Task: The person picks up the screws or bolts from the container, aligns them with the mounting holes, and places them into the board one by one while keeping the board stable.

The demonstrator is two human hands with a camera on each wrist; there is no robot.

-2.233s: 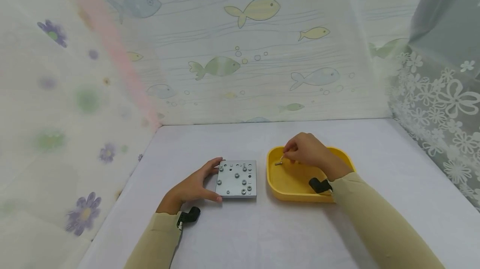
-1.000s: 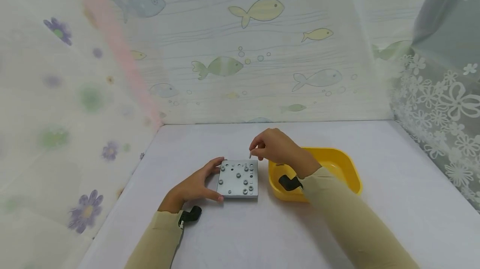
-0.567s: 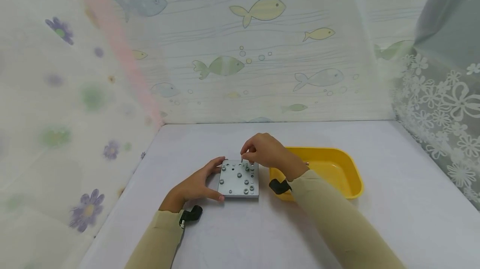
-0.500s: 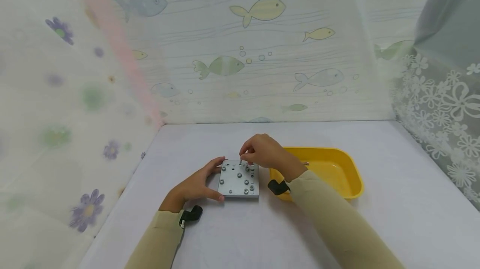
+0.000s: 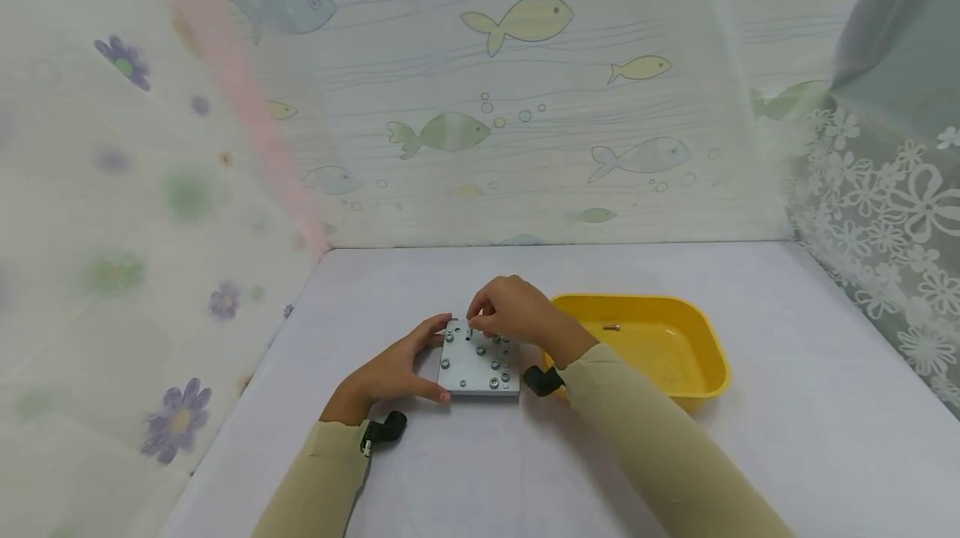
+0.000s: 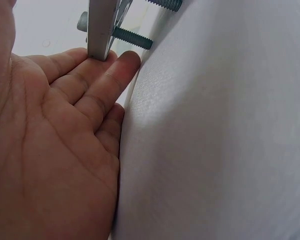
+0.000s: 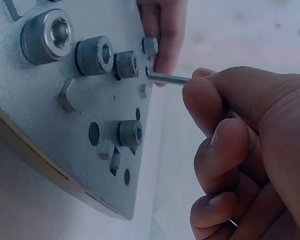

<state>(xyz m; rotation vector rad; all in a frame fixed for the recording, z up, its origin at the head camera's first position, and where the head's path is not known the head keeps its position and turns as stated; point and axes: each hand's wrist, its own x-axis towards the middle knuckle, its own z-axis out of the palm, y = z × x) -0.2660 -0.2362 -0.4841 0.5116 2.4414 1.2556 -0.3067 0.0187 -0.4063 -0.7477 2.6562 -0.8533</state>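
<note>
Our left hand (image 5: 393, 371) holds the metal plate (image 5: 468, 367) left of the yellow tray (image 5: 671, 355); our right hand (image 5: 516, 309) pinches a screw (image 7: 170, 78) at its far side, where crooked placing could make it jam or topple.

The plate (image 5: 471, 368) is silver, the tray (image 5: 660, 361) yellow

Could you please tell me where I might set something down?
The white table is bare between the yellow tray and lace curtain, between the left grip and fish-print curtain, and in front of the metal plate between the sleeves. It is crowded on the plate, around the right grip, and in the plate's gap to the tray.
</note>
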